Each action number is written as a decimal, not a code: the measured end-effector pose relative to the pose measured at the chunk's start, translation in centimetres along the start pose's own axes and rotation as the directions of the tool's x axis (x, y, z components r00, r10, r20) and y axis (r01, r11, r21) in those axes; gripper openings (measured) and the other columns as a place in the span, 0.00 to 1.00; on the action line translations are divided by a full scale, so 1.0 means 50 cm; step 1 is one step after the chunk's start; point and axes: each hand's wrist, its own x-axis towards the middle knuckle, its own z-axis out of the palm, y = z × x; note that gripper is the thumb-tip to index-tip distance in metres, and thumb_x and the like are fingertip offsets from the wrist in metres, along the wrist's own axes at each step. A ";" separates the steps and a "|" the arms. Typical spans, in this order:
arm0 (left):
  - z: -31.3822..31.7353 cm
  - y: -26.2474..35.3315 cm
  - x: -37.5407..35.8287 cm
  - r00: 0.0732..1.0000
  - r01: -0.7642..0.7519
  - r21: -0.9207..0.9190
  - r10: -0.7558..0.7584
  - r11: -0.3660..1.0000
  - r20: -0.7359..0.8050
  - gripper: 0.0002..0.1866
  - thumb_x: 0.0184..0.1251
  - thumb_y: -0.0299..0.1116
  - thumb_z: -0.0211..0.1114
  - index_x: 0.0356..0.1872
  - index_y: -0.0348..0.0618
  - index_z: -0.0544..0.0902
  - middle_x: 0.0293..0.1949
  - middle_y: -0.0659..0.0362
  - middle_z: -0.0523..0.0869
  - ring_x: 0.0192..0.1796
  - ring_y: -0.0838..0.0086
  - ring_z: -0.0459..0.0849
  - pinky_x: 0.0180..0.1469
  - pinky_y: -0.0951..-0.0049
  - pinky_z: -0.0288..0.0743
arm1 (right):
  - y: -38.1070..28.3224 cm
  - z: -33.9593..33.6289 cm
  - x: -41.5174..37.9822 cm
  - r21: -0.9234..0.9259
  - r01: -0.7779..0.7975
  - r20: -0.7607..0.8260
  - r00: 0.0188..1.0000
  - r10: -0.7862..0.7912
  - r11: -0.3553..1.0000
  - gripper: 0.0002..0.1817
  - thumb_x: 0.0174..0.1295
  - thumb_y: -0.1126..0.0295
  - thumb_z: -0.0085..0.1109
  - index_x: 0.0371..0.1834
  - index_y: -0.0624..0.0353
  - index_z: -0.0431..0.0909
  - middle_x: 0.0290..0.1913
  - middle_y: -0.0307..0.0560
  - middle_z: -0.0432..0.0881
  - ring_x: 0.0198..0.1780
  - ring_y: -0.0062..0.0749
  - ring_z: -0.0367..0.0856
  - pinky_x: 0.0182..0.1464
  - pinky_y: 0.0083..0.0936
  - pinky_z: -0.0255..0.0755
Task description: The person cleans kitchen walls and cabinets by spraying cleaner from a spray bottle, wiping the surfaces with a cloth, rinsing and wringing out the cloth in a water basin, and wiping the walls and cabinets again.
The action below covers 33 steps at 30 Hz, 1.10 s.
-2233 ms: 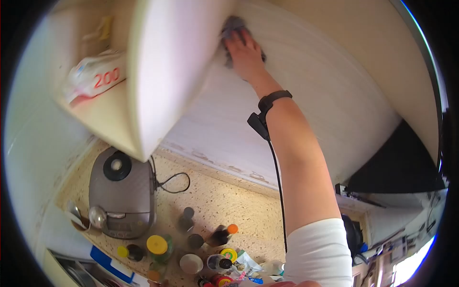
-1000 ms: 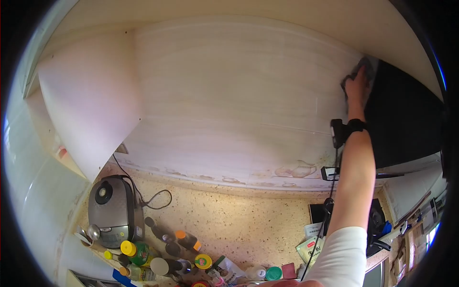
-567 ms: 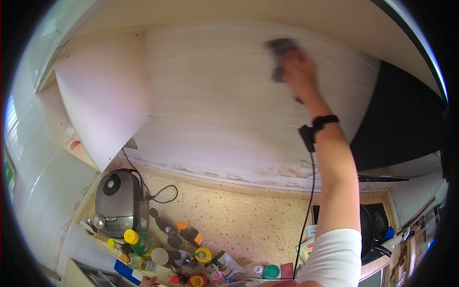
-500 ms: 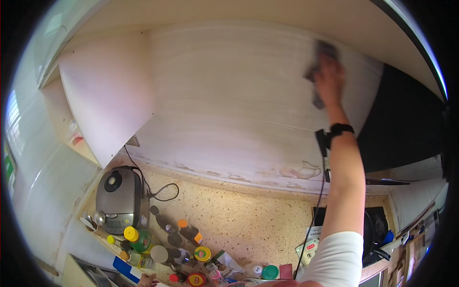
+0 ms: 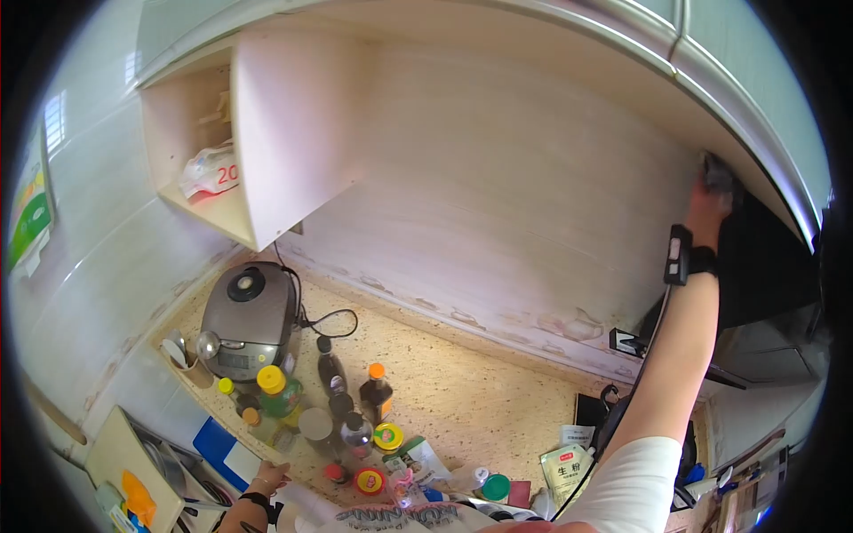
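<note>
My right hand (image 5: 708,211) reaches up at the far right and holds a dark grey cloth (image 5: 716,173) to the pale tiled wall (image 5: 498,178). The cloth sits just under the upper cabinet, beside a black panel (image 5: 764,258). Part of the cloth is hidden by my fingers, and the hand is a little blurred. Low down on the left, my left hand (image 5: 269,477) rests at the counter's front edge with its fingers partly stretched out and nothing visible in them. It is near a blue and white item (image 5: 233,457).
A grey rice cooker (image 5: 249,311) stands at the counter's left end. Several bottles and jars, including an orange-capped bottle (image 5: 377,391), crowd the front. An open shelf (image 5: 302,142) juts from the wall. A yellowish packet (image 5: 567,471) lies near my right arm.
My right hand has moved with the cloth to the right along the wall, toward the black panel. The view has shifted, and more of my left hand shows.
</note>
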 end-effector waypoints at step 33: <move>-0.005 -0.056 0.068 0.994 -0.102 0.024 0.102 0.994 0.029 0.19 0.51 0.36 0.67 0.32 0.26 0.76 0.21 0.52 0.81 0.20 0.71 0.80 0.19 0.74 0.74 | -0.175 0.069 -0.063 -0.543 -0.021 -0.055 0.998 -0.011 0.839 0.19 0.63 0.60 0.37 0.50 0.58 0.69 0.49 0.50 0.75 0.49 0.44 0.74 0.51 0.44 0.71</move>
